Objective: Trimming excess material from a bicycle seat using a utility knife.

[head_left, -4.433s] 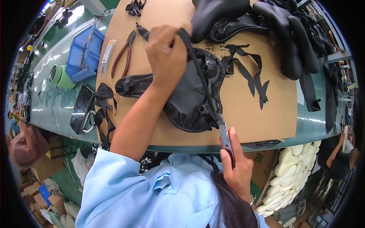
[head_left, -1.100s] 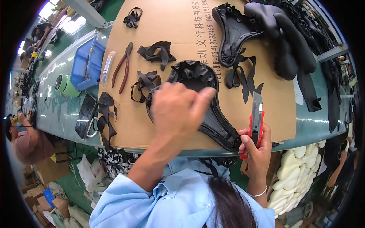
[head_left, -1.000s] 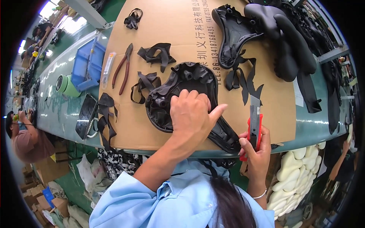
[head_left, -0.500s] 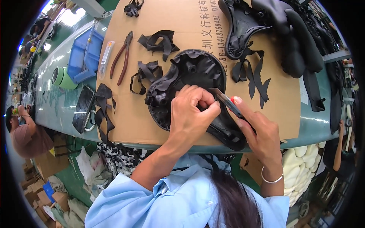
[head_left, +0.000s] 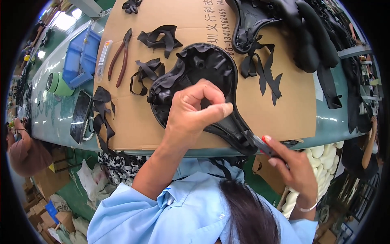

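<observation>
An upturned black bicycle saddle (head_left: 219,53) lies on a cardboard sheet (head_left: 276,130), its cover gathered in folds around the inner rim. Above its middle, my left hand (head_left: 191,110) is closed, thumb and fingertips meeting in a pinch; whatever is between them, if anything, does not show. My right hand (head_left: 290,162) grips a utility knife (head_left: 260,144) with a red slider, beside the saddle's narrow nose. The blade points toward that nose; I cannot tell whether it touches.
Cut black fabric scraps (head_left: 160,39), red-handled pliers (head_left: 120,59) and a pale plastic blade case (head_left: 104,61) lie left. Beyond are a blue bin (head_left: 79,61), green tape roll (head_left: 59,84) and phone (head_left: 81,116). More saddles (head_left: 248,30) are piled far right. Other people work at both sides.
My right hand has drawn the knife down and right, from the saddle's middle to its nose. My left hand has lifted slightly leftward, still pinched. The whole view has shifted a little.
</observation>
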